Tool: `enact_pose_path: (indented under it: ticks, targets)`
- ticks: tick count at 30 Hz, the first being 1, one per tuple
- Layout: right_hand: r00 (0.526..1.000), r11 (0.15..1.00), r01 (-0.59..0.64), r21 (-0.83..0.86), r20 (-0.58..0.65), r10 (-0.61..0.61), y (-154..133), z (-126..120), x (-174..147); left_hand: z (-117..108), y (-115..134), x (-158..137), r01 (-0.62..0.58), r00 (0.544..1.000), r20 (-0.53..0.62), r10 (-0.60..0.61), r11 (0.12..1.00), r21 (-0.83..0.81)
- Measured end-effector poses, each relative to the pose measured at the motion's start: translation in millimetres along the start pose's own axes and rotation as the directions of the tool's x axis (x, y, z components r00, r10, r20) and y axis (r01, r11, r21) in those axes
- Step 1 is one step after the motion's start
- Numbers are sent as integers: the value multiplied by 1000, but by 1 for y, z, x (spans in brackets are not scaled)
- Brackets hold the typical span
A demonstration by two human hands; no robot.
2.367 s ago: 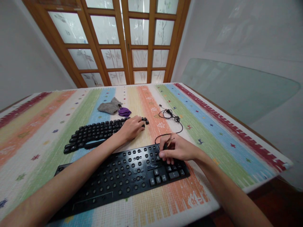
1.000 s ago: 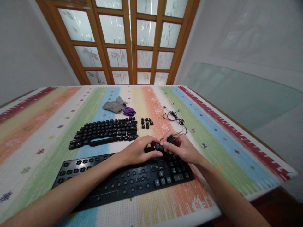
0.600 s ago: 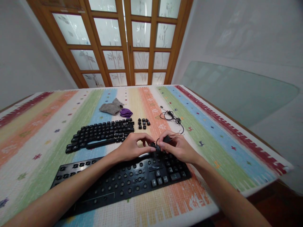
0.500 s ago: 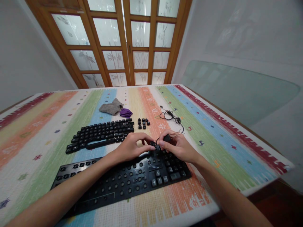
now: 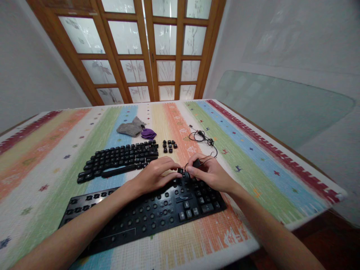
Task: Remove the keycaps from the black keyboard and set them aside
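Observation:
A black keyboard (image 5: 157,215), many of its keys stripped, lies at a slant in front of me. My left hand (image 5: 159,170) reaches over its back edge, thumb and fingertips closed at a small black keycap (image 5: 180,170). Beside it my right hand (image 5: 209,171) grips a keycap puller (image 5: 197,162), which has a black handle and thin wire loops. One wire runs toward the keycap; its exact contact is too small to make out. Keys still fitted on the keyboard's right part sit under and below my right hand.
Loose keycaps (image 5: 120,157) stand in rows behind the keyboard, with a small separate group (image 5: 169,146) to their right. Farther back lie a grey cloth (image 5: 131,128) and a purple cloth (image 5: 148,134). A coiled black cable (image 5: 201,137) rests behind my right hand on the striped tablecloth (image 5: 247,161).
My left thumb and fingers have drawn closer together around the keycap. My right hand stays nearly in place with the puller. The view has shifted very slightly.

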State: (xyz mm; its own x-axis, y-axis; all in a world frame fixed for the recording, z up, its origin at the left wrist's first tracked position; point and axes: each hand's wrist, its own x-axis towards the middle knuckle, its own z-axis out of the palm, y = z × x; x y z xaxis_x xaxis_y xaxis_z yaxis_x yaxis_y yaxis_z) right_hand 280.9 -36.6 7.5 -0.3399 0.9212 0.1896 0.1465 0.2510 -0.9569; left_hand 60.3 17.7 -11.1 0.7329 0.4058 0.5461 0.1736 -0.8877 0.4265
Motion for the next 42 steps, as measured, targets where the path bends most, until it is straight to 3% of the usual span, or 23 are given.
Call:
enact_pose_path:
  ticks: [11, 31, 36, 42]
  targets:
    - [1000, 998, -28, -54, -13, 28, 1, 2, 1, 5, -3, -5, -64, 996, -55, 67, 997, 45]
    - [1000, 993, 6, -115, -15, -8, 2, 1, 0, -2, -3, -1, -86, 996, -6, 88, 986, 146]
    - [1000, 973, 12, -228, 25, -6, 5, 1, -2, -12, -14, 6, -96, 995, 6, 98, 953, 288]
    - [999, 964, 33, -262, 23, -28, 3, 1, -3, -11, -40, 19, -105, 993, 108, 57, 848, 520]
